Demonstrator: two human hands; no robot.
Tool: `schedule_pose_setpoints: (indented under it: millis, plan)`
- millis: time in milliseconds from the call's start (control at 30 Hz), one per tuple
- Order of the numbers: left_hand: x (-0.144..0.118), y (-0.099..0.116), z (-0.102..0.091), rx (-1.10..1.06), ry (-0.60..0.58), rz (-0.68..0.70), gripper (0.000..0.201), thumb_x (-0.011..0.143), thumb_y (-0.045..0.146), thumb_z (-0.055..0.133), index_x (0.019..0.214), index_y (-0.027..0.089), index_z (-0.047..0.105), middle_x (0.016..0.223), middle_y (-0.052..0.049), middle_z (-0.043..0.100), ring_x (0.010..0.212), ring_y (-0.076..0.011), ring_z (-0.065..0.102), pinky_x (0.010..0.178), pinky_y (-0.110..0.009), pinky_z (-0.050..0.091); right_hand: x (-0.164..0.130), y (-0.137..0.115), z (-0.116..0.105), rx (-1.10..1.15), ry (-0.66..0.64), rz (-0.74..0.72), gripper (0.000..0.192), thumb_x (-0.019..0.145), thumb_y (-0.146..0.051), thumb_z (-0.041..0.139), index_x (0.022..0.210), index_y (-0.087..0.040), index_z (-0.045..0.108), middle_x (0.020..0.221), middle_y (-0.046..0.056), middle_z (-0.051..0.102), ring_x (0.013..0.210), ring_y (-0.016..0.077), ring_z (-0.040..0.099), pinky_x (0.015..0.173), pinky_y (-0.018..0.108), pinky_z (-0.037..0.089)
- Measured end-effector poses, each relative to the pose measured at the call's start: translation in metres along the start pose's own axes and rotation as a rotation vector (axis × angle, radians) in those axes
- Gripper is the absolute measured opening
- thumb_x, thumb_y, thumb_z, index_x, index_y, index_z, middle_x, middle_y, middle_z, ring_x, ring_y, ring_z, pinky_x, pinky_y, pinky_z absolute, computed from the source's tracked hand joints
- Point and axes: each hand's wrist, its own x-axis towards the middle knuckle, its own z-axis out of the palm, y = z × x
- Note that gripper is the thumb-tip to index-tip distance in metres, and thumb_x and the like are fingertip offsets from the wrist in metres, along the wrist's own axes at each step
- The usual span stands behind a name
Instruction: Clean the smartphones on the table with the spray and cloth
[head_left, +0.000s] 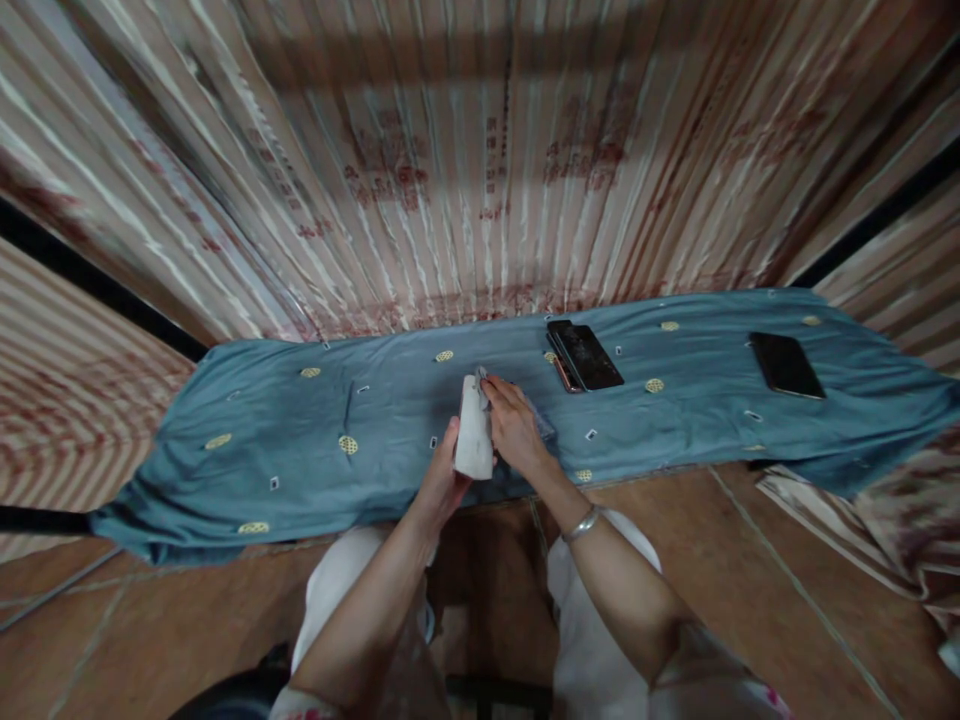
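A pale, whitish oblong object (474, 432) is tilted up above the blue cloth; its exact kind I cannot make out. My left hand (442, 468) is wrapped round its lower left side, thumb along the edge. Over its upper right edge bends my right hand (516, 420), fingers pressed together on a small crumpled greyish cloth (481, 378) that touches the object's top. Partly hidden behind my right hand lies a dark bluish item (543, 424), too covered to name.
Blue patterned cloth (397, 400) covers a long low table. Right of my hands lie several overlapping dark phones (592, 357), with another dark phone (787, 365) at the far right. A striped curtain (465, 180) hangs behind; black poles (97, 280) flank it.
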Motion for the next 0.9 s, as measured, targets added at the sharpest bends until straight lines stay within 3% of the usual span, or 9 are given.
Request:
schedule_pose_setpoints:
  millis: [167,533,700,900]
  plan:
    - [-0.004,0.009,0.001,-0.028,-0.004,-0.027,0.043,0.097,0.041,0.037,0.112,0.013,0.065,0.081,-0.006,0.073,0.063,-0.0149,0.066,0.063,-0.027,0.054,-0.006,0.004,0.007,0.009,0.025,-0.002,0.047,0.089,-0.007,0.034,0.131,-0.011,0.057,0.133,0.015,0.058,0.124,0.0245,0.051,0.109,0.045,0.042]
    - [0.002,0.016,-0.007,-0.09,0.098,0.061,0.039,0.094,0.039,0.047,0.11,0.01,0.068,0.085,-0.005,0.074,0.074,-0.015,0.067,0.076,-0.025,0.05,-0.028,-0.019,0.009,0.024,-0.032,-0.235,0.048,0.093,-0.007,0.033,0.135,-0.011,0.053,0.13,0.015,0.06,0.122,0.0241,0.051,0.106,0.044,0.047]
    - [0.003,0.019,-0.014,-0.092,0.104,0.102,0.038,0.094,0.039,0.047,0.099,0.009,0.07,0.078,-0.005,0.073,0.069,-0.0137,0.067,0.072,-0.023,0.051,-0.044,-0.033,0.009,0.022,-0.049,-0.31,0.05,0.093,-0.006,0.031,0.138,-0.012,0.05,0.133,0.015,0.058,0.125,0.0237,0.05,0.106,0.043,0.048]
    - [0.0,0.027,-0.017,-0.045,0.07,0.092,0.049,0.089,0.051,0.049,0.103,0.008,0.068,0.079,-0.011,0.074,0.07,-0.0183,0.069,0.072,-0.027,0.054,-0.059,-0.047,0.01,0.053,-0.069,-0.361,0.052,0.092,-0.005,0.034,0.143,-0.012,0.044,0.134,0.015,0.058,0.127,0.0239,0.05,0.106,0.043,0.048]
